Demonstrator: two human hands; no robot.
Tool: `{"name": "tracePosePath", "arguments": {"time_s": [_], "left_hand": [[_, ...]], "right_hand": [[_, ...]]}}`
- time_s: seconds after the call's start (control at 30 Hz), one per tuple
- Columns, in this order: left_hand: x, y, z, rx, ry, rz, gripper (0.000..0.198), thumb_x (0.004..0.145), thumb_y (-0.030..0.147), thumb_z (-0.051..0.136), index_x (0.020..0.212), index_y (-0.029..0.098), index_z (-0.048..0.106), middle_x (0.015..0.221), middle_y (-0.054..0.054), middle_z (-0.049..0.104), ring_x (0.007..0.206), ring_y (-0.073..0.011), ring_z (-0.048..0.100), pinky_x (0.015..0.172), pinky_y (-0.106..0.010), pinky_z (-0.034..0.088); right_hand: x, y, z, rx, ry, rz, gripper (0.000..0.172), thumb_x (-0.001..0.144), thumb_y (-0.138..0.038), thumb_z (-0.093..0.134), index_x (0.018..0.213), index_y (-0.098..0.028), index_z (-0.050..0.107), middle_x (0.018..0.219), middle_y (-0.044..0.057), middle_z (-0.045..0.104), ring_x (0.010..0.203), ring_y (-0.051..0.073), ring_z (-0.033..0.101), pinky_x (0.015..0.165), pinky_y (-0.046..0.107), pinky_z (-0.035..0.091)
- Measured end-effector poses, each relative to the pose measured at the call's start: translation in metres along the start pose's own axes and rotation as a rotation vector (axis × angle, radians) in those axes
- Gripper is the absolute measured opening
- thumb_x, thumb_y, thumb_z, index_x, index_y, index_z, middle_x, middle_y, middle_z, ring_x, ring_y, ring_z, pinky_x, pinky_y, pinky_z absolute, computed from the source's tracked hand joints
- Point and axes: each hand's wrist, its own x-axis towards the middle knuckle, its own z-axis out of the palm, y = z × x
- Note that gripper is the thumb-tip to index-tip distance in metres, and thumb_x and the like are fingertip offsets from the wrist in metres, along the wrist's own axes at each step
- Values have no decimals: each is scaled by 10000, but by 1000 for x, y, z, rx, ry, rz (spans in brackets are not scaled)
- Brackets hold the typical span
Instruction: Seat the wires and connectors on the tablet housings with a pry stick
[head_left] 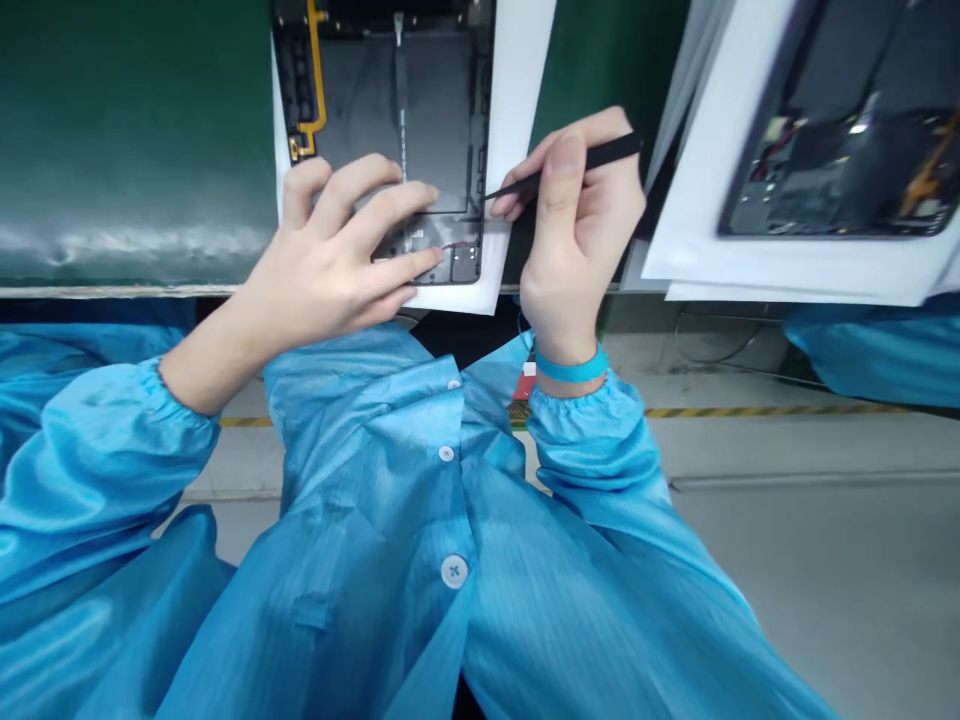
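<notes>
An opened tablet housing, dark inside with a yellow-orange flex cable along its left side, lies on white paper. My left hand rests palm down over its lower left part with the fingers spread, the fingertips near a thin wire at the bottom edge. To the right of the housing, my right hand is closed around black tweezers. Their thin tip points left and sits at the housing's right edge; whether it touches cannot be told.
A second opened tablet housing lies on white sheets at the right. Both stand on a green work surface whose front edge runs just before my body. Blue sleeves of other people show at the far right and left.
</notes>
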Motion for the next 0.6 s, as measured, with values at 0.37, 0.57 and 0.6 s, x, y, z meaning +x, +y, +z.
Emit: {"name": "tracePosePath", "arguments": {"time_s": [0.37, 0.57, 0.6], "left_hand": [[-22, -26, -56, -731, 321, -592, 686, 1062, 602, 688, 1682, 376, 500, 1815, -80, 470, 1663, -381, 465, 1386, -625, 412], [2, -22, -85, -1045, 392, -1002, 377, 1039, 428, 677, 1337, 196, 693, 1445, -136, 731, 1133, -229, 773, 994, -376, 659], [11, -22, -85, -1049, 373, -1039, 332, 1050, 402, 674, 1291, 175, 700, 1337, -138, 761, 1005, -191, 767, 887, -317, 646]], "right_hand": [[-19, -44, -28, 512, -50, 231, 343, 1097, -614, 713, 933, -313, 709, 841, -37, 679, 954, 186, 812, 1049, 392, 653], [-12, -51, -21, 657, 24, 418, 415, 967, -690, 852, 914, -300, 721, 818, -37, 724, 973, 186, 822, 1027, 356, 673], [-11, -51, -19, 666, 31, 433, 426, 951, -690, 868, 906, -292, 724, 804, -36, 724, 970, 187, 825, 1019, 353, 673]]}}
